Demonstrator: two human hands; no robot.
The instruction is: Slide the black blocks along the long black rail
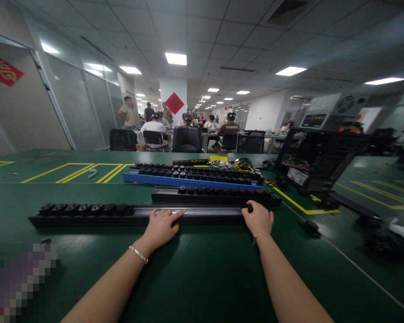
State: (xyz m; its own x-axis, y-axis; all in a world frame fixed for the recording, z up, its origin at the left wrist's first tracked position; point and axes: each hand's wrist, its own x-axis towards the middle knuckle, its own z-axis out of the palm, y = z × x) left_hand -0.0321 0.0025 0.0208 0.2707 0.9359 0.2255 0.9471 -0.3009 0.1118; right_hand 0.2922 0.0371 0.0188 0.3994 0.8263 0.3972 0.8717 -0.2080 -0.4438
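A long black rail (97,220) with a shiny silver channel lies crosswise in front of me. Several black knob-like pieces (84,209) sit in a row along its left part. My left hand (162,228) rests on the middle of the channel, index finger stretched out to the right and thumb apart. At the rail's right end, my right hand (258,220) pinches a small black knob-like piece (249,207), partly hidden by the fingers. Right behind lies a second, shorter black rail (168,197), also bearing a row of such pieces.
Farther back, a blue rail (188,181) holds more black pieces near a yellow tray (218,158). An open computer case (309,161) stands at right with loose parts around it. A pixelated object (20,278) lies at lower left. People (155,128) sit beyond the green table (202,278).
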